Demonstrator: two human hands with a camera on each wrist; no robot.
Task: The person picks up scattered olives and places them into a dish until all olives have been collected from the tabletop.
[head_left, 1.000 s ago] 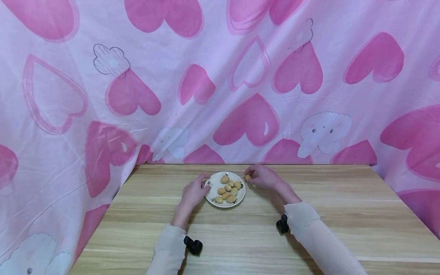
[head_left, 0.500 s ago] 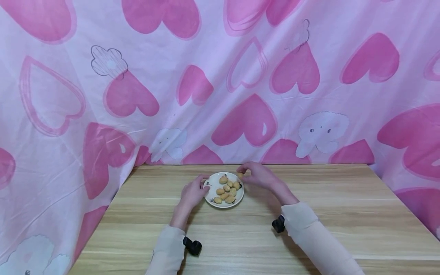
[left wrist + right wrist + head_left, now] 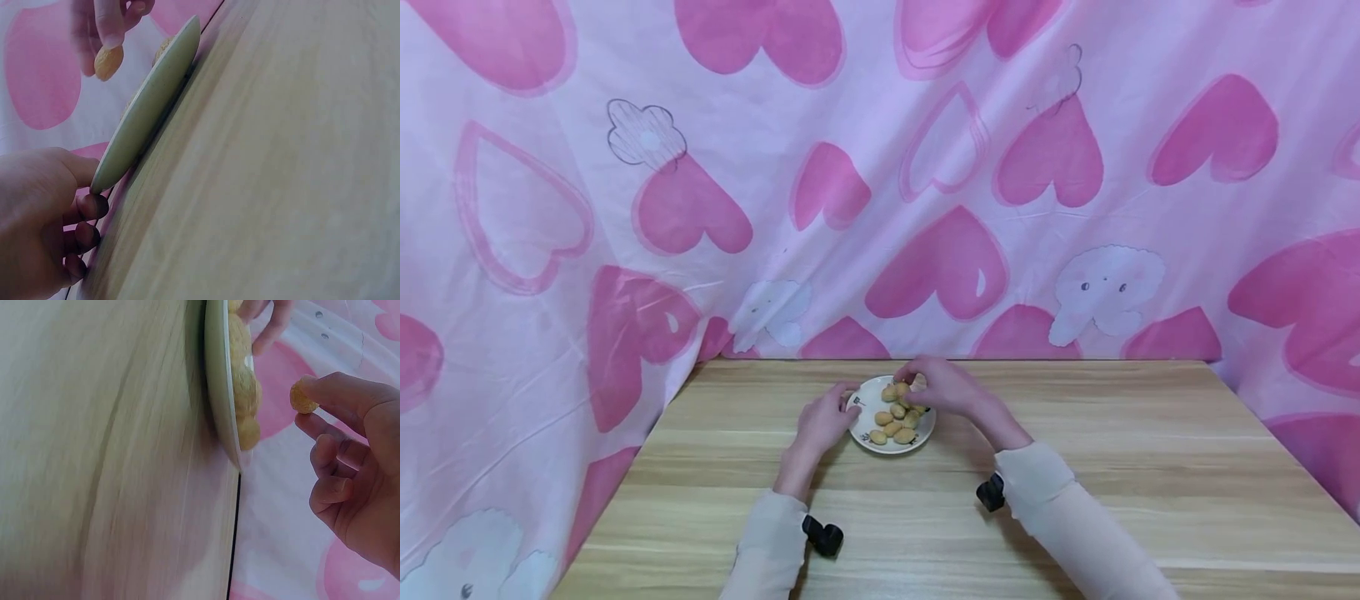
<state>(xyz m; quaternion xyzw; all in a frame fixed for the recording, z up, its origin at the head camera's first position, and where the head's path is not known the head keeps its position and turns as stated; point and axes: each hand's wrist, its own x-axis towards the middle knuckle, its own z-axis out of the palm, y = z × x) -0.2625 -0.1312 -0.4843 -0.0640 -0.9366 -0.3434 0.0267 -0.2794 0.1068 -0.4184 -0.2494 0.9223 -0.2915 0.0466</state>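
A small white plate (image 3: pixel 867 410) with dark printed marks on its rim stands near the table's far edge. Several tan, rough-shelled walnuts (image 3: pixel 904 436) lie on it, mostly toward its right side. My left hand (image 3: pixel 823 421) grips the plate's left rim; in the left wrist view the thumb is on the rim and the fingers are beneath. Over the plate's far right side, my right hand (image 3: pixel 947 387) pinches one walnut (image 3: pixel 109 62) between thumb and fingertips. In both wrist views that walnut is held above the plate, apart from the others.
The wooden table (image 3: pixel 880 517) reaches back to a pink curtain (image 3: pixel 925 167) with heart prints, which hangs right behind its far edge. Black wrist cameras (image 3: pixel 823 536) sit on both sleeves, low over the tabletop.
My right hand has moved left with the walnut, from beside the plate to over its far right part. The left hand and the plate have stayed in place.
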